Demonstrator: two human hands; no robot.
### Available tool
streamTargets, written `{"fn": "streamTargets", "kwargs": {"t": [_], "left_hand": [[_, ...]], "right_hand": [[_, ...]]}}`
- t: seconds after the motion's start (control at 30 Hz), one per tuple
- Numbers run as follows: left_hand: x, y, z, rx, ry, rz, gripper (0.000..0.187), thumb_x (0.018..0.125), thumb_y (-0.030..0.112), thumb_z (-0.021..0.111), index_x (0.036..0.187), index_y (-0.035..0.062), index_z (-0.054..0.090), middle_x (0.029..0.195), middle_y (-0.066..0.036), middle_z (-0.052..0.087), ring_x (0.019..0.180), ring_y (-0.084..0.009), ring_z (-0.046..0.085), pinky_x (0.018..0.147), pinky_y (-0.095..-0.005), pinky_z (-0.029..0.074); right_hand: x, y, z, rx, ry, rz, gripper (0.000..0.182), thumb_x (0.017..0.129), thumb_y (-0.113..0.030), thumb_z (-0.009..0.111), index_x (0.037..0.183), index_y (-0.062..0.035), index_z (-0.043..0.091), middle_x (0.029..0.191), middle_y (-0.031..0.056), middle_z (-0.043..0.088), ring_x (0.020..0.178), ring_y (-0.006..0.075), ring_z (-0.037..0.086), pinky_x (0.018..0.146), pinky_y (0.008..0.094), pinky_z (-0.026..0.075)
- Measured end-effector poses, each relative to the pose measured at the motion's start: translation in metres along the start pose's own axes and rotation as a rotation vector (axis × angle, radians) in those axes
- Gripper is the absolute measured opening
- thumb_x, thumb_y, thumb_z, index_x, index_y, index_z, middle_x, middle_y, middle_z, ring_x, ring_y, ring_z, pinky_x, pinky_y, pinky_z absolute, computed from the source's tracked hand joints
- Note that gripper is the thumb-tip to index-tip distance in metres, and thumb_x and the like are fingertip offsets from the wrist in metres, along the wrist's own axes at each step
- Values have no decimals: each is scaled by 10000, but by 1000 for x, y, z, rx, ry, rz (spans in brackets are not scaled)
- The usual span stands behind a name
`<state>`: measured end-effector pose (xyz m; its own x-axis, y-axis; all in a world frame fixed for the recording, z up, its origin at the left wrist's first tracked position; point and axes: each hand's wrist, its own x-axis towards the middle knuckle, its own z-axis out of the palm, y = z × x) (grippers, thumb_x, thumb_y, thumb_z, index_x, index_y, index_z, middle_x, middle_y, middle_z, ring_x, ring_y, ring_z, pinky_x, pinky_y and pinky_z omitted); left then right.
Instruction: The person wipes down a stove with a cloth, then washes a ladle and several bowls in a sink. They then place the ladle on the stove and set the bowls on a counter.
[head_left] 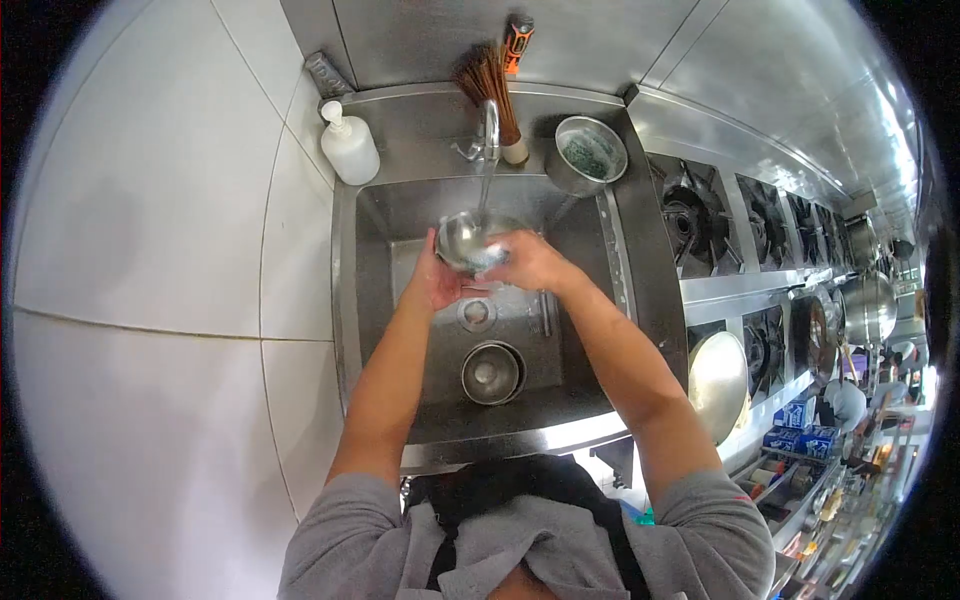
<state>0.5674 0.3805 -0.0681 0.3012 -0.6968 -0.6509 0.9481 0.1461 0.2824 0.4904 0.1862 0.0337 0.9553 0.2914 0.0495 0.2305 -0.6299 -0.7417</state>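
A shiny metal bowl (459, 240) is tilted under the running tap (490, 130), over the steel sink (400, 436). My left hand (440, 278) grips it from the left side and below, fingers around the wall. Closed fingers of my right hand (527, 262) press at the right side of the bowl. Something pale and blurred shows under those fingertips; I cannot tell what it is. Below my hands, the round drain (477, 315) shows in the sink floor. Stacked metal bowls (487, 373) lie near the front wall of the sink.
A white pump bottle (350, 146) stands at the back left. Behind the tap are a bristle brush (487, 85) and an orange-and-black tool (517, 45). A metal pot (575, 180) with green material inside sits back right. Gas burners (693, 217) and a large pan (717, 385) line the right.
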Motion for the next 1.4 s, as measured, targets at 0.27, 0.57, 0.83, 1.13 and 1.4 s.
{"fn": "streamTargets", "kwargs": {"t": [0.27, 0.57, 0.83, 1.13, 1.4], "left_hand": [[6, -23, 32, 134, 139, 446, 499, 941, 429, 550, 1265, 50, 540, 1203, -161, 621, 1072, -327, 611, 942, -588, 459], [2, -29, 18, 135, 57, 450, 674, 952, 578, 461, 1364, 45, 443, 1357, -132, 516, 1174, -305, 571, 974, -507, 471], [32, -10, 19, 170, 60, 486, 660, 957, 553, 485, 1379, 53, 395, 1287, -132, 543, 1112, -273, 596, 794, -462, 553], [71, -13, 15, 101, 349, 429, 491, 964, 338, 531, 1355, 59, 427, 1275, -162, 557, 1041, -334, 637, 806, -518, 576], [111, -25, -29, -129, 312, 377, 376, 964, 258, 540, 1289, 73, 505, 1199, -170, 603, 1029, -302, 643, 815, -485, 576]], "right_hand": [[4, 72, 76, -240, -56, 358, 411, 853, -261, 609, 1211, -59, 626, 1140, 172, 652, 1193, 320, 533, 1005, 472, 408], [13, 53, 56, -489, -51, 114, 308, 777, -160, 637, 1082, -139, 675, 1117, 166, 637, 1083, 322, 598, 916, 445, 468], [16, 77, 50, -277, -39, 224, 363, 759, -140, 643, 1121, -137, 667, 1121, 182, 642, 1090, 356, 599, 932, 451, 476], [25, 61, -133, -581, 472, 220, 268, 747, -127, 629, 1007, -65, 647, 1092, 184, 642, 1079, 376, 572, 914, 473, 475], [34, 113, -156, -650, 396, 235, 297, 763, -176, 643, 1048, -95, 661, 1067, 161, 671, 1004, 375, 623, 888, 469, 491]]}}
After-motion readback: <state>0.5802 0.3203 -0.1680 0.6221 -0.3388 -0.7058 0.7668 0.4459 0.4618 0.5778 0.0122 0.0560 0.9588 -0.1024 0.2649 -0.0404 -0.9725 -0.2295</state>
